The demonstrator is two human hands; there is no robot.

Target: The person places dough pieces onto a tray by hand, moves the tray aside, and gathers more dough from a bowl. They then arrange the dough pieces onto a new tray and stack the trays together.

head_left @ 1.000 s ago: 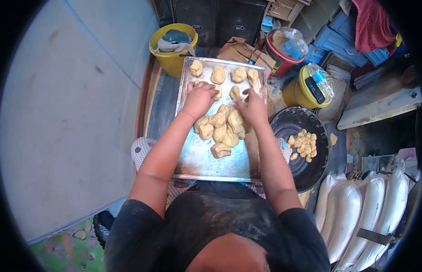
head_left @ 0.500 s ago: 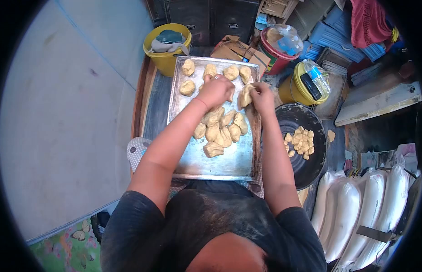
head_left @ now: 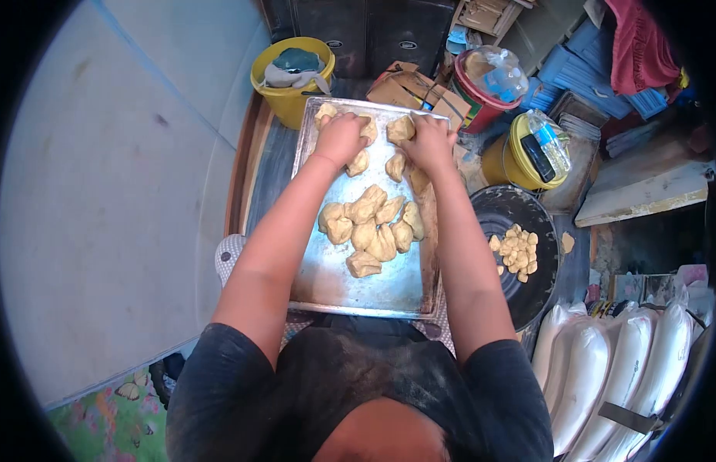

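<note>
A metal baking tray (head_left: 319,289) rests in front of me, holding several lumps of yellowish dough. Some lumps, like the dough lump (head_left: 400,129) at the far edge, stand apart, while a dough pile (head_left: 365,223) sits in the middle. My left hand (head_left: 342,138) is curled over dough at the tray's far left, its fingers against a lump. At the far right, my right hand (head_left: 432,144) closes round dough that its fingers largely hide; its thumb lies beside the far lump. Below that wrist, another lump is partly covered.
Right of the tray, a black basin (head_left: 539,289) holds small dough pieces (head_left: 518,252). Beyond it stands a lidded yellow bucket (head_left: 519,158) with a phone and a bottle on top. An open yellow bucket (head_left: 292,100) is at the far left; filled plastic bags (head_left: 589,362) lie right.
Both hands have moved to the far part of the tray, the left one leftward. The lump in my right hand has gone from the right edge. Viewpoint shifted slightly.
</note>
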